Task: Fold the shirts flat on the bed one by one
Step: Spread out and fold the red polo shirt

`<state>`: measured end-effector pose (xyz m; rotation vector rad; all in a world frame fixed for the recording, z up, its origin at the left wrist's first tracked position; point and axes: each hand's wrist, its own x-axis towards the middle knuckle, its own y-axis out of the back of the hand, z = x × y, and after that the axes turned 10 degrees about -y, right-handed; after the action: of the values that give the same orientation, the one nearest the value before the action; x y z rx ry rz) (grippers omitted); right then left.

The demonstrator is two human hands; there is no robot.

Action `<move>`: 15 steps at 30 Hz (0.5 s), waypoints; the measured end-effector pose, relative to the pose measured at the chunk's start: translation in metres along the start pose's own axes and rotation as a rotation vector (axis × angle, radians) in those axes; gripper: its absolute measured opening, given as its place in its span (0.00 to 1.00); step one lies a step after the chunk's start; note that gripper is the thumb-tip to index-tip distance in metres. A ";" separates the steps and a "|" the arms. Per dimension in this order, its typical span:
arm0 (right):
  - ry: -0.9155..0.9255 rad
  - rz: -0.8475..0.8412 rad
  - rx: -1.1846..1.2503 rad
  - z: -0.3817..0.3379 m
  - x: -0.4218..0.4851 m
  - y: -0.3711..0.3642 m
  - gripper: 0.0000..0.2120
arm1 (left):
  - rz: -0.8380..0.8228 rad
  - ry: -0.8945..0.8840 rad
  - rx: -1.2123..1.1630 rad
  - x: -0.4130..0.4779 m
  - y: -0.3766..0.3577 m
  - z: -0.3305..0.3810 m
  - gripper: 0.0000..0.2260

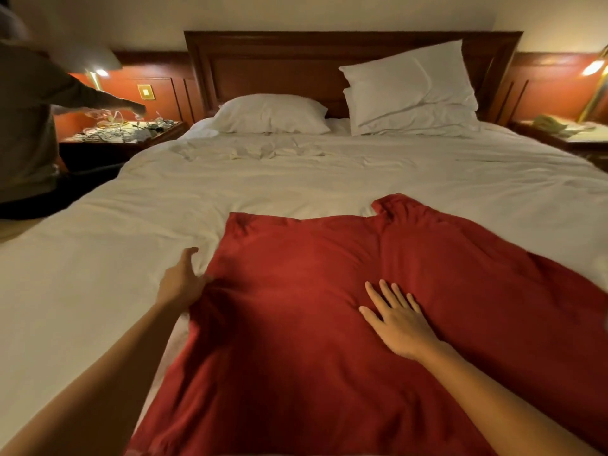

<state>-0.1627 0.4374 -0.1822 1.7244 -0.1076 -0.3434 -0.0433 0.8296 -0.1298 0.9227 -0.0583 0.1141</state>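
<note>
Centrally, a red shirt (296,324) lay spread on the white bed (98,258), filling the lower centre and lower right of the frame, with one sleeve reaching toward the upper centre. The left hand (179,284) was at the shirt's left edge, its fingers curled into the bunched cloth there and the thumb standing free over the sheet. The right hand (399,324) rested flat on the middle of the shirt, palm down, with its fingers (383,291) straight and spread apart. Creases ran out from the left hand's hold, which suggested a light, soft, limp fabric that would drape and wrinkle rather than keep a shape. It would probably slide easily on the smooth sheet, so one flat palm would serve to pin it. The best holds appeared to be the side edge, the shoulder seam and the sleeve end, taken with a pinch while the other hand kept the body down. No brand, label, print or readable writing showed on the shirt or elsewhere. Two white pillows (269,113) sat against the dark wooden headboard (279,60) in the upper centre. In the upper left, a second person (26,120) reached toward a nightstand (164,128) strewn with cables (108,121).
</note>
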 end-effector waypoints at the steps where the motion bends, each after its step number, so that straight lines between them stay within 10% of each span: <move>1: 0.021 -0.016 0.034 -0.001 -0.021 0.000 0.33 | -0.048 0.031 -0.001 -0.010 0.004 0.002 0.36; 7: 0.347 -0.184 0.363 0.006 -0.136 0.007 0.30 | -0.462 -0.111 -0.195 -0.091 0.013 0.016 0.43; 15: 0.459 0.008 0.401 0.002 -0.185 0.005 0.13 | -0.387 -0.332 0.141 -0.152 0.030 -0.002 0.18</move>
<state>-0.3381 0.4834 -0.1466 2.1564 0.1624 0.0957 -0.1975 0.8377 -0.1221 1.0710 -0.1793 -0.3995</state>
